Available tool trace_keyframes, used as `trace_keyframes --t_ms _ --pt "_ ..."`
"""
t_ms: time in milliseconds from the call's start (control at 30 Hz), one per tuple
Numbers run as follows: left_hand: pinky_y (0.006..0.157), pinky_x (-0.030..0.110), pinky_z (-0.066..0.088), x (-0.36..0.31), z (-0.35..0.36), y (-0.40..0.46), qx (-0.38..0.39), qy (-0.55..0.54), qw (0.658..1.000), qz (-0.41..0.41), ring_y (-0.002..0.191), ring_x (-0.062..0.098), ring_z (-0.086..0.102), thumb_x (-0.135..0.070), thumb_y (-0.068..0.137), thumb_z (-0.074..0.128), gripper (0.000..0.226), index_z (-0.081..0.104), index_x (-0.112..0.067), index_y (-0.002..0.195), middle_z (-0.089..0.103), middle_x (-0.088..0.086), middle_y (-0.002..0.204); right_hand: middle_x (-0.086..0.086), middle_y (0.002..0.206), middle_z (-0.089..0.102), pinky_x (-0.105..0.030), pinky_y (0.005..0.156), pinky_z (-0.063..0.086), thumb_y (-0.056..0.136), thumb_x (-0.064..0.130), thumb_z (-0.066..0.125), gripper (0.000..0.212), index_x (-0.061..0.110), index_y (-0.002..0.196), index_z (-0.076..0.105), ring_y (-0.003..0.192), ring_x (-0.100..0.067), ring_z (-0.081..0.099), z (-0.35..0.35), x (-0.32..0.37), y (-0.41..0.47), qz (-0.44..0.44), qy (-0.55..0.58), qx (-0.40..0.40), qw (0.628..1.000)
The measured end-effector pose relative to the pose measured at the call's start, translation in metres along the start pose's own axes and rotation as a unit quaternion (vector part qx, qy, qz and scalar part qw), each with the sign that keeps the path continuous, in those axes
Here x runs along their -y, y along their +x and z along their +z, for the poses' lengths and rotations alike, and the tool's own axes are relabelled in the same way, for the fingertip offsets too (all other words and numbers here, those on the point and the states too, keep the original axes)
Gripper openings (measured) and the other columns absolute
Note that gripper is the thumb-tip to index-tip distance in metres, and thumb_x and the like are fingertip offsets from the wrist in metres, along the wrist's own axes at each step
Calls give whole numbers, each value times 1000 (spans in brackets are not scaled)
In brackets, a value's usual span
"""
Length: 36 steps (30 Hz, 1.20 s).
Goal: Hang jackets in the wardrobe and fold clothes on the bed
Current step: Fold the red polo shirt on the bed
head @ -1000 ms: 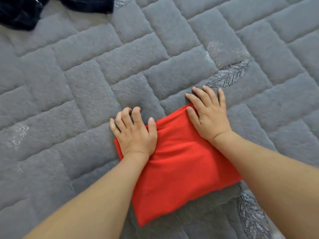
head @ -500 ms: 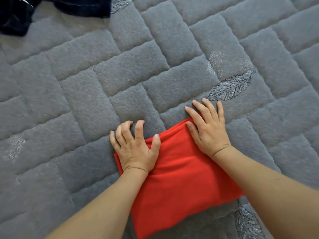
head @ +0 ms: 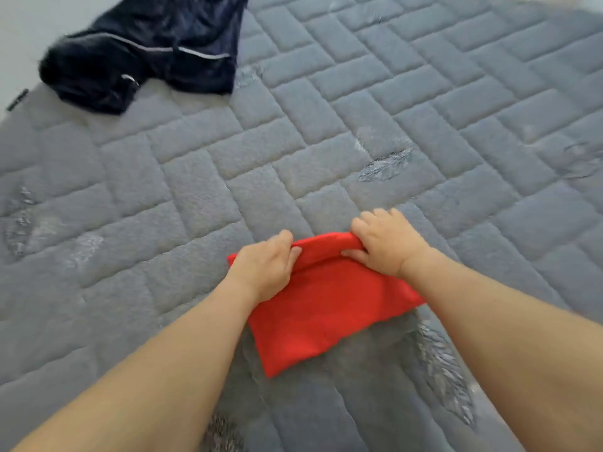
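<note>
A: Item in hand?
B: Folded red garment (head: pixel 326 305), flat on the grey quilted bed cover (head: pixel 359 102), near edge toward the camera, far edge lifted into a roll.

A: Hand state?
B: Left hand (head: pixel 266 267) curled over the far-left end of the raised edge, thumb pinching the cloth. Right hand (head: pixel 383 244) curled round the far-right end, fingers over the top, thumb under. Both closed on fabric, none spare.

A: Step?
B: Judged as the final fold of the red garment: far edge gripped, ready to be drawn toward the body and laid over the near half.

A: Requirement for next move?
B: Likely an even pull with both hands, edges kept level, then a flattening press. Risk of the lower layers sliding on the plush cover.

A: Difference from a second ago?
B: Then: both hands flat on the far edge, fingers spread, pressing. Now: fingers closed, edge lifted. View tilted up as well; far more of the dark navy garment (head: pixel 146 50) visible, lying unfolded at the far left corner, well apart.
</note>
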State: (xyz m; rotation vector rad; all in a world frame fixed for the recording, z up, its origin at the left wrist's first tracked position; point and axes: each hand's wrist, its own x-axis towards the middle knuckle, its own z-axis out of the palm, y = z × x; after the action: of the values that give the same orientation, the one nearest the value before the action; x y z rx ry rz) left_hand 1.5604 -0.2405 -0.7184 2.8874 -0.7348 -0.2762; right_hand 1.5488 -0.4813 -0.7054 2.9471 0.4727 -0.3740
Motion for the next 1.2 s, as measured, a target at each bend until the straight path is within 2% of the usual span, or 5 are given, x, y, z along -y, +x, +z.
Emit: trace_keyframes --t_ms 267,467,767,1033,1200 --pt "63 39 37 -100 -217 -79 -8 65 985 160 91 35 66 -44 103 23 26 32 -22 94 70 10 97 -5 114 69 -31 78 49 79 38 69 38 23 113 67 106 -25 65 -207 7 -151 142 61 198 968" --pt "78 42 44 -189 -390 -108 -16 39 956 291 104 38 62 -43 104 27 35 48 -15 103 66 19 110 1 113 65 -32 82 46 77 45 72 32 29 101 57 108 -24 61 -374 -4 -320 316 186 118 923" --pt "77 39 38 -378 -528 -227 -44 36 853 519 110 35 58 -50 103 25 38 51 -22 99 63 16 117 0 92 64 -32 64 56 81 28 75 22 25 83 54 81 -19 64 -500 70 -602 555 300 -9 776" --pt "72 36 34 -528 -563 -461 -88 30 685 723 105 36 60 -55 101 26 48 57 -18 99 64 18 112 -3 93 60 -31 41 53 86 24 71 18 25 94 55 79 -26 66 -530 238 -864 743 322 -75 582" --pt "66 34 33 -588 -580 -621 -63 12 554 830 95 35 59 -42 93 34 25 44 -20 84 63 17 101 -9 108 58 -34 52 57 91 12 59 17 24 100 50 92 -30 64 -555 371 -996 820 328 -124 452"
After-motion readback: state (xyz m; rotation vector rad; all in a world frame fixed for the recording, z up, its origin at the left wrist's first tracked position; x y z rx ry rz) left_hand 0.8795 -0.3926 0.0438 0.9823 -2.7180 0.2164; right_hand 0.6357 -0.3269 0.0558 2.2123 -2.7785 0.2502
